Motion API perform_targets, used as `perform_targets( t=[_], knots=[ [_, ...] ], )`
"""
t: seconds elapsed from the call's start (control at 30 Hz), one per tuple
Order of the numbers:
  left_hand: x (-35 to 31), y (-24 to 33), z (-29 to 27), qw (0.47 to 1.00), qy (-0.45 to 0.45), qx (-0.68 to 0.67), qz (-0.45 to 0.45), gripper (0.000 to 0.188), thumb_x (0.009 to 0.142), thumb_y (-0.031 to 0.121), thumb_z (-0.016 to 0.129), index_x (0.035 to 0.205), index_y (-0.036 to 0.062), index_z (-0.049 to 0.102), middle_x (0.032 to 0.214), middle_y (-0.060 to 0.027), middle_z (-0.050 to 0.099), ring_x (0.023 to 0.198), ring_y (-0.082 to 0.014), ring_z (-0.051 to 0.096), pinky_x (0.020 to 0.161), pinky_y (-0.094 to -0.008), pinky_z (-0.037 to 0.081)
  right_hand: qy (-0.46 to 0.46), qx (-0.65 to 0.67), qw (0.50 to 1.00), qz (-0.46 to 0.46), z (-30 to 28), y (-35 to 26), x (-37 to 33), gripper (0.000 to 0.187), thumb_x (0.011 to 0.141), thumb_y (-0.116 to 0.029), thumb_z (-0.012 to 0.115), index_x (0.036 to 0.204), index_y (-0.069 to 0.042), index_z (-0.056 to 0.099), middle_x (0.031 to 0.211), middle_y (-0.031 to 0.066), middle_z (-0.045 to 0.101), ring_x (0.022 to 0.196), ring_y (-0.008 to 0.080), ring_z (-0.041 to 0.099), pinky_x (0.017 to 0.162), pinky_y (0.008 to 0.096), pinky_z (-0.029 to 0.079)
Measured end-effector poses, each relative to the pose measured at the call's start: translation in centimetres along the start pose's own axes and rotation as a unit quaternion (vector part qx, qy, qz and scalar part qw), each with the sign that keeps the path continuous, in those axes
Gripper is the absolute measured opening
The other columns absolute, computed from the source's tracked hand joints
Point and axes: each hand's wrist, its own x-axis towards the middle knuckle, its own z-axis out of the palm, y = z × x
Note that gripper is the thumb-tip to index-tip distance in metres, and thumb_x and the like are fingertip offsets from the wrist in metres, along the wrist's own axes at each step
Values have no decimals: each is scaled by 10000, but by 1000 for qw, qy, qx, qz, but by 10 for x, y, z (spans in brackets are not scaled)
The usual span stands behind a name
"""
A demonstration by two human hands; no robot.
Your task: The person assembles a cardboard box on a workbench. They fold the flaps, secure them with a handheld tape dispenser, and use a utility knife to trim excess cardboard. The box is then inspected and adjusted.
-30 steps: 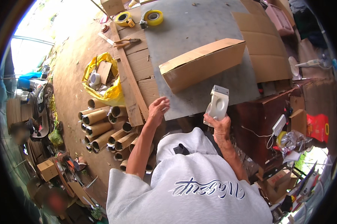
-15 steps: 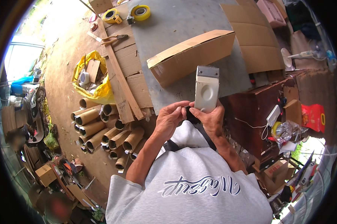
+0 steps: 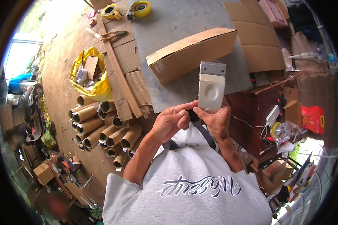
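Observation:
My right hand (image 3: 216, 119) is closed round the lower end of a white hair clipper (image 3: 211, 93). The clipper stands with its metal blade plate and two screws facing up and away from me. My left hand (image 3: 171, 122) holds nothing; its index finger stretches out to the clipper's lower left side, seemingly touching it, while the other fingers are curled. Beyond the clipper a long closed cardboard box (image 3: 193, 56) lies at a slant on the grey tabletop (image 3: 169, 95).
Two yellow tape rolls (image 3: 141, 8) sit at the far edge. Pliers (image 3: 114, 35) rest on wooden boards (image 3: 120, 82) to the left. A yellow bag (image 3: 104, 86) and several cardboard tubes (image 3: 90, 126) are on the floor. Flat cardboard (image 3: 255, 41) and a dark red cabinet (image 3: 247, 108) are on the right.
My left index finger has straightened from a pinch and reaches to the clipper's side. The clipper, in my right hand, has shifted slightly right and tilted, so its teeth show less.

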Motion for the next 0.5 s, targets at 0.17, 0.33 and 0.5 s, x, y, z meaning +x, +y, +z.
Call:
perform_targets(
  t=[0.17, 0.33, 0.5],
  knots=[
    [-6, 3, 14, 959, 78, 272, 9, 491, 1064, 225, 576, 1501, 15, 497, 698, 36, 480, 639, -81, 420, 624, -244, 373, -25, -25, 999, -9, 2, 5, 0, 410, 751, 10, 860, 1104, 12, 652, 955, 84, 747, 866, 148, 707, 806, 318, 580],
    [-11, 11, 9, 917, 78, 389, -27, 473, 1091, 194, 522, 1537, 54, 456, 697, 39, 480, 636, -69, 439, 618, -243, 400, -40, -76, 996, -37, 2, 8, 0, 463, 736, -17, 869, 1140, 4, 643, 983, 111, 754, 901, 179, 729, 816, 336, 585],
    [-10, 21, 37, 861, 105, 496, -54, 451, 1050, 285, 536, 1441, 62, 572, 641, 11, 458, 605, -99, 405, 592, -290, 396, -40, -127, 990, -57, 4, 8, 0, 507, 721, -60, 884, 1161, -3, 639, 1009, 149, 749, 923, 220, 741, 818, 343, 585]
  ],
)
